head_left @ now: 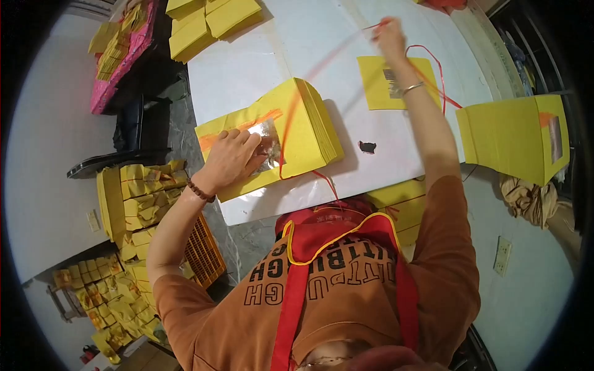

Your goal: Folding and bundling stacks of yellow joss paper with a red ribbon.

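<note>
A thick stack of yellow paper (315, 123) lies on the white table, its top sheet marked with a silver foil patch and an orange stripe. My left hand (228, 156) rests on top of it, fingers laid out over the foil, gripping nothing. A thin red plastic ribbon (283, 151) runs across the stack's right part and hangs past its near edge. At the far right, my raised right hand (388, 40) pinches the ribbon; the stretch between hand and stack is blurred. Beneath my right forearm lies a yellow sheet with foil (373, 89).
Another yellow paper piece (501, 130) overhangs the table's right edge, with more ribbon near it. Yellow bundles (213, 25) sit at the far left of the table (383, 170), which has a dark hole or patch (367, 147). Several yellow bundles (117, 297) are piled lower left beside an orange crate (205, 250).
</note>
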Demonstrator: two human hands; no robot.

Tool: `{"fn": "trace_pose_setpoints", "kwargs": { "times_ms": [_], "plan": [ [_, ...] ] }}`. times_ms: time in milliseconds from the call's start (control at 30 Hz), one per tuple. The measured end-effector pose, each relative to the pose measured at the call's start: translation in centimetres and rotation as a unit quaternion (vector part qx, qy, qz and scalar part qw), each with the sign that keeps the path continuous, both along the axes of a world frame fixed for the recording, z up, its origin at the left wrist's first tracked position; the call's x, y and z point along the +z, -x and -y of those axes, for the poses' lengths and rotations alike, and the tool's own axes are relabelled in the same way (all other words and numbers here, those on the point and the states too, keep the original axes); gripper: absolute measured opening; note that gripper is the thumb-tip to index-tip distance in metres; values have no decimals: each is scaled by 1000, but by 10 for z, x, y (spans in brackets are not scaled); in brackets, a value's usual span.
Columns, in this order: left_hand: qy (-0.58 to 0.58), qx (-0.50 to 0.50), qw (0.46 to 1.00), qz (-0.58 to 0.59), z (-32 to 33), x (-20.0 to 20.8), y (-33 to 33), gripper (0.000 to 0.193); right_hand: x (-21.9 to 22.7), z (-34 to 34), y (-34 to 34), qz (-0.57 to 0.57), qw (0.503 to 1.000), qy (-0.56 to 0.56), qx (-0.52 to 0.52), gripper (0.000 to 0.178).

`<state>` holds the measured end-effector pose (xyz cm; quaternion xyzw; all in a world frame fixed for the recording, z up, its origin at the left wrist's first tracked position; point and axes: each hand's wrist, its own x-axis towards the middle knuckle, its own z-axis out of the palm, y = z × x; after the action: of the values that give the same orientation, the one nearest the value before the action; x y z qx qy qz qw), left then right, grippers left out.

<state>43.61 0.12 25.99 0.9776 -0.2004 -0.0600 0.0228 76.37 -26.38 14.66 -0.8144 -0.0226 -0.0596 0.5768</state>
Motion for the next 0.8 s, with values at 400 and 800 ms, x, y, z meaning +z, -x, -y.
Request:
{"fn": "trace_pose_setpoints", "kwargs": {
  "times_ms": [400, 800],
  "plan": [
    [11, -52, 990, -133, -4, 48, -38, 25, 307, 180, 63, -12, 962, -220, 160, 22],
    [419, -247, 873, 41, 349, 138, -225, 32, 380, 175, 214, 15, 976, 196, 92, 34]
  ]
}}
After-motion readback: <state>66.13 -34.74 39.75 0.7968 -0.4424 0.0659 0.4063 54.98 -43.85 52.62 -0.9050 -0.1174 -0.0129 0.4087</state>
